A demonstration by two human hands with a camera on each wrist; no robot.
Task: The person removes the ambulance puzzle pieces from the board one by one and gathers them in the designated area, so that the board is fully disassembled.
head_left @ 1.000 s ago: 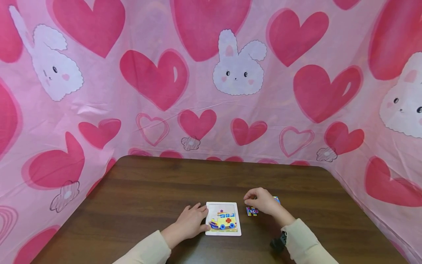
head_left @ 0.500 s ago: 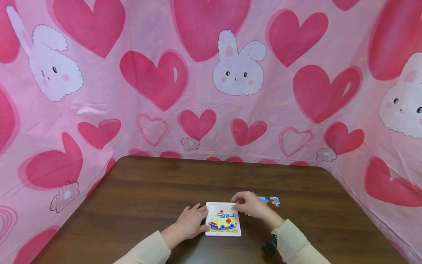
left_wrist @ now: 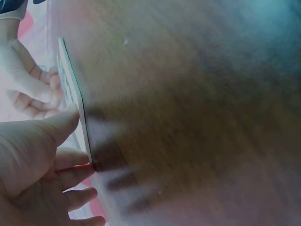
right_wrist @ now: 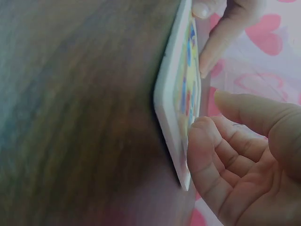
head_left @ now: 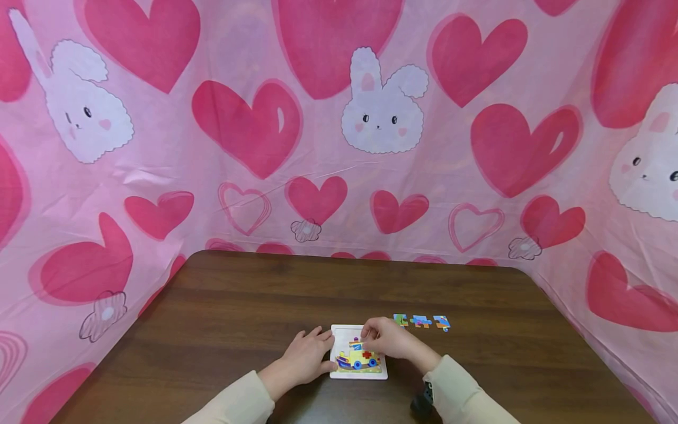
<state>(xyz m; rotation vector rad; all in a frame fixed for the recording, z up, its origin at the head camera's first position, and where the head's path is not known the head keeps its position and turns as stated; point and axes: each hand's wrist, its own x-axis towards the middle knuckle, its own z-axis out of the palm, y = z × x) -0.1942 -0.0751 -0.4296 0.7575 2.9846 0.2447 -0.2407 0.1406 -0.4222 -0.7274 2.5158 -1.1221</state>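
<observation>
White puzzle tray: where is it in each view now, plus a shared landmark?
Head: tray low, slightly right of centre.
Left wrist: tray at left, nearly edge-on.
Right wrist: tray right of centre, from the top edge down.
Shared landmark: left hand, touching the tray, visible in all three.

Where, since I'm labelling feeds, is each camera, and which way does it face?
Head: head-worn, facing forward and down over the ambulance jigsaw; left hand, right hand, sleeves show.
Left wrist: worn there, facing the white puzzle frame edge-on; both hands show.
Right wrist: worn there, facing the frame's corner; both hands show.
Wrist views share that frame.
</observation>
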